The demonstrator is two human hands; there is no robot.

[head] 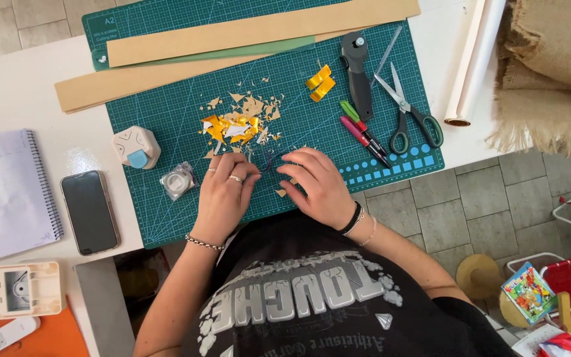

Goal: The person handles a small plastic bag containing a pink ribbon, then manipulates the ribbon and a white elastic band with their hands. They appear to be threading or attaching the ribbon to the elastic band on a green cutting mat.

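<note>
My left hand and my right hand rest on a green cutting mat, fingertips close together over a small dark thin piece that I pinch between them; what it is I cannot tell. Just beyond my fingers lies a heap of gold foil and tan paper scraps. A small clear packet holding a white roll lies left of my left hand.
On the mat are a corner punch, a gold foil curl, a rotary cutter, two markers, scissors and tan paper strips. A phone, notebook, paper roll and burlap surround it.
</note>
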